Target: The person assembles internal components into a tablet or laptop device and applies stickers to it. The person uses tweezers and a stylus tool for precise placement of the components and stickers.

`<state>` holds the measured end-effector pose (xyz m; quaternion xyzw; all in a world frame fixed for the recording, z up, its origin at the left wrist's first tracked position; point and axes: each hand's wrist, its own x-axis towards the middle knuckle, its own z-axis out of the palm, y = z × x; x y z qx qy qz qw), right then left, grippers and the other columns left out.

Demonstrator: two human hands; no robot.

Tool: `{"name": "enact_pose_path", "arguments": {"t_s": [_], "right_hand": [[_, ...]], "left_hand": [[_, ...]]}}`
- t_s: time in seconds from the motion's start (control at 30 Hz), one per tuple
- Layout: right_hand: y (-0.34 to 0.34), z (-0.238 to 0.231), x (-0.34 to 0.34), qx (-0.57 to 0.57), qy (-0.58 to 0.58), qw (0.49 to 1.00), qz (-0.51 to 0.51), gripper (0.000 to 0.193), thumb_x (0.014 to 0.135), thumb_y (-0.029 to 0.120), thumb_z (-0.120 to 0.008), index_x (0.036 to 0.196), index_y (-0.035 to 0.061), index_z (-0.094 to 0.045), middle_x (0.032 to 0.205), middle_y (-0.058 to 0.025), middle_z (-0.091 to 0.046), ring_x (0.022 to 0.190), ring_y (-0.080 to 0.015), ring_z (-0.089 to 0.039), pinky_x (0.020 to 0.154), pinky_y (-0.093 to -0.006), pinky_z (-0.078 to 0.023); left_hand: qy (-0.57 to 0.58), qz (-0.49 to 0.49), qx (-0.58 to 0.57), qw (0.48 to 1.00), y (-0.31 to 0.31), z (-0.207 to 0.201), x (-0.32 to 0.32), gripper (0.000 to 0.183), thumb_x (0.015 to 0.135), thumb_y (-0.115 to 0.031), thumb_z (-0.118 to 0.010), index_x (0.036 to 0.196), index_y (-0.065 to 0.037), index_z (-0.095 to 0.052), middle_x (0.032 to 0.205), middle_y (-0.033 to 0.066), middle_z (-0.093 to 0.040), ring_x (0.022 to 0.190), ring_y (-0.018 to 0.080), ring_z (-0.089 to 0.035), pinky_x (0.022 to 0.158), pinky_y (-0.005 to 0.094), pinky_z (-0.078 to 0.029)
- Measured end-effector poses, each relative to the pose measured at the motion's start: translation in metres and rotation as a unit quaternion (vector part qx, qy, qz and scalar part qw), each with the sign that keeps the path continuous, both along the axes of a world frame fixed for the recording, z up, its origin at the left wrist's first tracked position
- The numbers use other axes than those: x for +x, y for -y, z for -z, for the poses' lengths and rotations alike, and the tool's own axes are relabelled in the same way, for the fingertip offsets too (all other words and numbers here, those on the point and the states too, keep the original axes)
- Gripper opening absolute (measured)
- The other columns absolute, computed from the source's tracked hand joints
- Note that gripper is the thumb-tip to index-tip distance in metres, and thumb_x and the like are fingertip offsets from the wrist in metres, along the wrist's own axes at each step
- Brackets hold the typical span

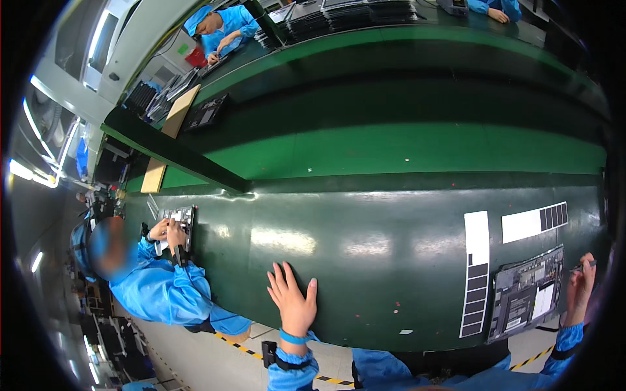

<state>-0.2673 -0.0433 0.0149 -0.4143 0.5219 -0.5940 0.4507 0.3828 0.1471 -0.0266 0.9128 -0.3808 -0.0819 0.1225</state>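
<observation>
My left hand (293,304) lies flat on the dark green bench (365,287), fingers spread, holding nothing. A blue band circles that wrist. At the far right my right hand (579,290) is raised beside an opened laptop base (518,306) with its inner parts showing. Its fingers pinch a small, thin, dark piece (578,267), too small to name surely. Left of the laptop base lies a white backing strip (478,238) with several black rectangular pads along it. A second such strip (521,227) lies beyond the laptop base, its black pads toward the right end.
At the left a co-worker in blue (163,287) handles another opened device (186,218). Beyond the bench runs a green conveyor belt (365,153), with a device (207,112) and a wooden board (173,133) across it. A dark post (176,150) stands at the left. Small scraps (405,332) dot the bench.
</observation>
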Motion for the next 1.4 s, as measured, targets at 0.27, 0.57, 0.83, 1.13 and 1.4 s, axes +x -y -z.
{"name": "enact_pose_path", "arguments": {"t_s": [0.27,0.57,0.83,1.13,1.4], "right_hand": [[0.048,0.068,-0.082,0.012,0.093,0.996,-0.008,0.023,0.096,0.016,-0.059,0.113,0.0056,-0.05,0.098,0.0008,-0.054,0.066,-0.0011,-0.058,0.047,-0.0117,-0.042],[0.086,0.012,0.038,0.113,0.141,0.981,-0.073,0.022,0.087,0.015,-0.065,0.104,0.0015,-0.06,0.098,-0.0089,-0.064,0.081,-0.0189,-0.065,0.071,-0.0305,-0.055],[0.105,0.033,0.047,-0.063,0.194,0.961,-0.185,0.018,0.089,0.014,-0.067,0.095,-0.0029,-0.065,0.083,-0.0149,-0.07,0.071,-0.0213,-0.071,0.058,-0.0248,-0.056],[0.089,0.024,0.057,-0.078,0.177,0.964,-0.182,0.012,0.087,0.008,-0.063,0.091,-0.0039,-0.063,0.085,-0.0142,-0.066,0.084,-0.0262,-0.069,0.077,-0.0357,-0.056],[0.118,0.059,0.03,-0.062,0.084,0.977,-0.186,0.023,0.09,0.021,-0.066,0.102,0.0021,-0.062,0.083,-0.0066,-0.067,0.068,-0.0081,-0.063,0.057,-0.0183,-0.045]], "left_hand": [[0.093,-0.042,0.017,0.995,-0.003,0.012,-0.054,0.061,0.098,-0.031,-0.044,0.149,-0.003,-0.025,0.156,0.0188,-0.02,0.144,0.0393,-0.016,0.115,0.051,-0.015],[0.105,0.014,-0.055,0.993,0.015,0.001,-0.078,0.042,0.089,-0.021,-0.057,0.122,0.006,-0.052,0.125,0.0272,-0.053,0.119,0.0429,-0.048,0.105,0.0495,-0.034],[0.295,0.064,-0.005,0.953,-0.012,0.087,0.032,0.06,0.097,-0.044,-0.043,0.133,0.004,-0.048,0.139,0.0262,-0.045,0.124,0.0426,-0.045,0.108,0.0491,-0.032],[0.211,0.061,-0.143,0.965,0.006,0.034,-0.048,0.04,0.091,-0.026,-0.06,0.119,0.003,-0.059,0.122,0.0226,-0.058,0.109,0.0367,-0.056,0.095,0.0458,-0.045],[0.139,-0.047,-0.052,0.988,-0.011,0.048,-0.038,0.063,0.097,-0.048,-0.04,0.145,-0.007,-0.036,0.152,0.0185,-0.031,0.141,0.0366,-0.027,0.114,0.0486,-0.022]]}}
